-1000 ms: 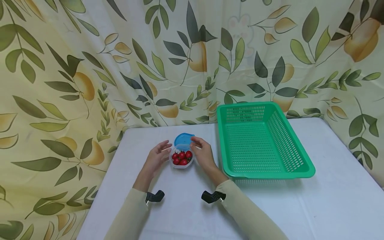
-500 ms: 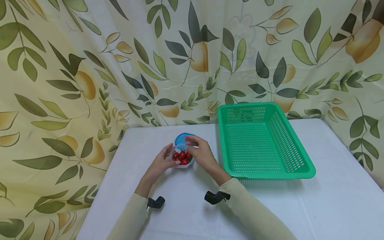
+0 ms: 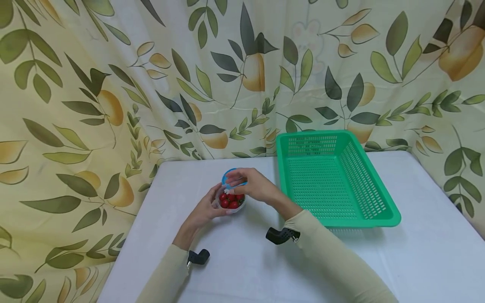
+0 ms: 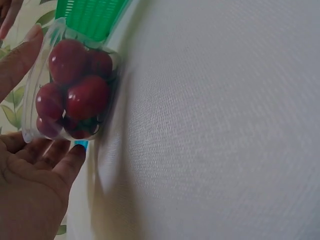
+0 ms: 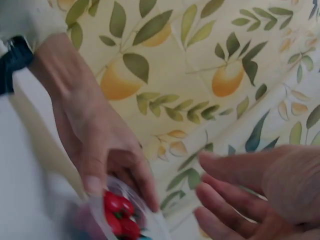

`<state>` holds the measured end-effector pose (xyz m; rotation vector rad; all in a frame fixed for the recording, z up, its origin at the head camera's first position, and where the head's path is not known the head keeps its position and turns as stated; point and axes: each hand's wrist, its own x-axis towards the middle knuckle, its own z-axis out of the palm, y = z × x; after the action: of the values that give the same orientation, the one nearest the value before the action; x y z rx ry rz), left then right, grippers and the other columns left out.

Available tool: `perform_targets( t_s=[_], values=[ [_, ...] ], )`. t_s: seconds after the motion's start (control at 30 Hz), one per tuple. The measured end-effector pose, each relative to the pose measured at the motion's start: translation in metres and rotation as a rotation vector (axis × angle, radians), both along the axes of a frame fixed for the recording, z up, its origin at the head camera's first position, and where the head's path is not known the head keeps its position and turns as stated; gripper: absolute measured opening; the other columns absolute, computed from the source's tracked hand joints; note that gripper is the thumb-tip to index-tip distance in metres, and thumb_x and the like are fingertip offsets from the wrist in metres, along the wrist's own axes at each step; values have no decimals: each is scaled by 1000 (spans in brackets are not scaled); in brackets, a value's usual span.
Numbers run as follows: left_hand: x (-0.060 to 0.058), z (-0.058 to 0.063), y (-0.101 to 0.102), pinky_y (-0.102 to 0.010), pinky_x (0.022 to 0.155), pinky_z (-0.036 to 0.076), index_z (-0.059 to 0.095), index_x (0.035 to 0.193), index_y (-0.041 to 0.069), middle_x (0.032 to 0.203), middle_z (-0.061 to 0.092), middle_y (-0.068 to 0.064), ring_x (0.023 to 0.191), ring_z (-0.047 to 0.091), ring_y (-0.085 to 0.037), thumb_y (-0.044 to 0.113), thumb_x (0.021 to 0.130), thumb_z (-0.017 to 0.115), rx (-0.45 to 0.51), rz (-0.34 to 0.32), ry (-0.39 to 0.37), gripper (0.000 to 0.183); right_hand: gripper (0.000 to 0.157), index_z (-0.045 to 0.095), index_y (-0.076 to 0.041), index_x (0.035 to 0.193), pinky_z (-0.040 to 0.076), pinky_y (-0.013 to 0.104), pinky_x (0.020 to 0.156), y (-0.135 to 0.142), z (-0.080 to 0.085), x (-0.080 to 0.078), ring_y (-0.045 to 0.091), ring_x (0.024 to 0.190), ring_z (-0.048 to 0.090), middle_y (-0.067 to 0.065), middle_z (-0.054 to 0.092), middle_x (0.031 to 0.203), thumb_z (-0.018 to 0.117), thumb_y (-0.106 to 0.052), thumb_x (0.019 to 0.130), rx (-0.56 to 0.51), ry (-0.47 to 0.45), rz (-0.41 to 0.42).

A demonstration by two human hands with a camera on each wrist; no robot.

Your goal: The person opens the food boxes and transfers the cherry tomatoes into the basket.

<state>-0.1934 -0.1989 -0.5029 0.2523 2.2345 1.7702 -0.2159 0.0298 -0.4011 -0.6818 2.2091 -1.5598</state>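
L hand (image 3: 206, 208) is gripping clear plastic box (image 4: 31, 95) of red cherry tomatoes (image 3: 232, 201), thumb pressing at the front, fingers curving along its L side; can't tell if box is resting on white tablecloth (image 3: 235, 269) or floating just above. R hand (image 3: 254, 184) is hovering w/ fingers loosely bending, grasping nothing, & is partly hiding blue lid (image 3: 224, 178), which is lying just behind box. Green plastic basket (image 3: 314, 185) is standing to the R, apart from box. Leaf-&-fruit-print curtain (image 3: 212, 84) is hanging behind.

Pale beige sleeves (image 3: 337, 254) — plain, long; black wrist cameras (image 3: 199, 257) — chunky, bent in shape.
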Motion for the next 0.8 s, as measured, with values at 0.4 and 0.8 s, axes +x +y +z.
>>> perform_targets(
  t_s=[0.4,0.8],
  values=[
    [-2,-1,2,-53,119,31,23,161,16,163,33,-5,151,28,-31,17,79,89,-44,0,12,106,45,63,-2,133,56,35,98,6,1,-42,36,122,62,18,65,131,74,1,89,241,101,363],
    [-2,-2,2,-52,119,33,27,160,13,162,35,-6,151,28,-31,13,78,89,-38,25,12,103,47,67,-9,131,53,36,101,-2,-19,-66,27,123,62,6,68,129,75,5,87,397,168,468]
  ],
)
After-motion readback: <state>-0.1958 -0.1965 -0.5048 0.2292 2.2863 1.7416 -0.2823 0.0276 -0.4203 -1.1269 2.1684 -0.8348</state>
